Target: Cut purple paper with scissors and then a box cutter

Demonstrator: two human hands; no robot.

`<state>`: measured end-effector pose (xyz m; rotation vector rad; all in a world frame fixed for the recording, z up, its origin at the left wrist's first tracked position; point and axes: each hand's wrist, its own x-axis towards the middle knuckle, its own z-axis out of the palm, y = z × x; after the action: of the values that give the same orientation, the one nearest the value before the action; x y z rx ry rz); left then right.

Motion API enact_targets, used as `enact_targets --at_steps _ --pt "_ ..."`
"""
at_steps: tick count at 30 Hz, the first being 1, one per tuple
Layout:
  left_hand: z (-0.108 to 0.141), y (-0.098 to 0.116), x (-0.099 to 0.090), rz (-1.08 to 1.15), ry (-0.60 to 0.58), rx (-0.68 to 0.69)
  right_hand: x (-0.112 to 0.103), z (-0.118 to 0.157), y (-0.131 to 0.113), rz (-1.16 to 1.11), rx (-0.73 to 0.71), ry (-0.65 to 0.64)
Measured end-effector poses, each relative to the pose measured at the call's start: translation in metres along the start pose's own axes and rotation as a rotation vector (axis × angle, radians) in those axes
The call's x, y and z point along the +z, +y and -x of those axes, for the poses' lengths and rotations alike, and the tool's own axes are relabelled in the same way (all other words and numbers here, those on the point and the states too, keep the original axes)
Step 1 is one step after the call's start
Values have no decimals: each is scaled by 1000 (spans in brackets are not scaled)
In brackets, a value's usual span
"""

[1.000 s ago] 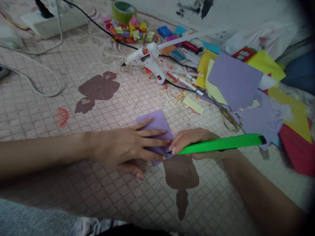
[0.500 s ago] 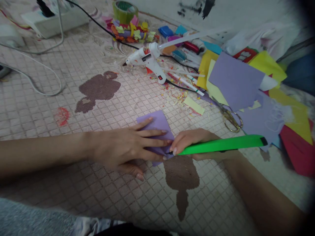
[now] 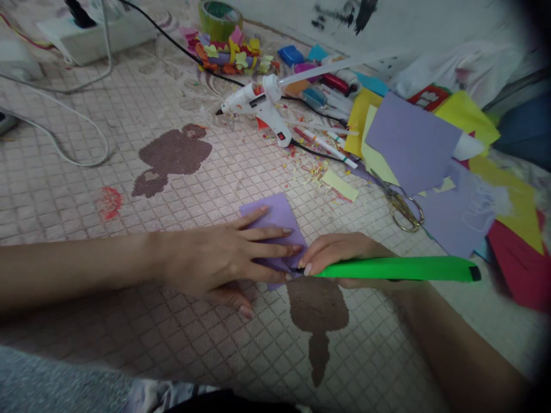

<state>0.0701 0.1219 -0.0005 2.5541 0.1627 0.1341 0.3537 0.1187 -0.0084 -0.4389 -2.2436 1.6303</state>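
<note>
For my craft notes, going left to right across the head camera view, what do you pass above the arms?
Red stain, brown patch on the mat, hot glue gun, gold-handled scissors, red paper.

And there they are, a bare left hand (image 3: 215, 258) and right hand (image 3: 344, 252) with long, shapely fingernails (image 3: 307, 269), above a speckled grey garment (image 3: 51, 378) and a patterned fabric edge (image 3: 159, 396)!

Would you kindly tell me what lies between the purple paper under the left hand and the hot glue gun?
In the head view, only the gridded floor mat and a few tiny paper scraps lie between the purple paper and the hot glue gun.
</note>
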Motion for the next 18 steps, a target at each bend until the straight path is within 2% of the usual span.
enact_targets --at_steps 13,18 --pt "0 0 -1 -23 -12 -1 2 3 3 -25 26 23" --pt "0 -1 0 -20 17 25 1 1 2 -23 13 19"
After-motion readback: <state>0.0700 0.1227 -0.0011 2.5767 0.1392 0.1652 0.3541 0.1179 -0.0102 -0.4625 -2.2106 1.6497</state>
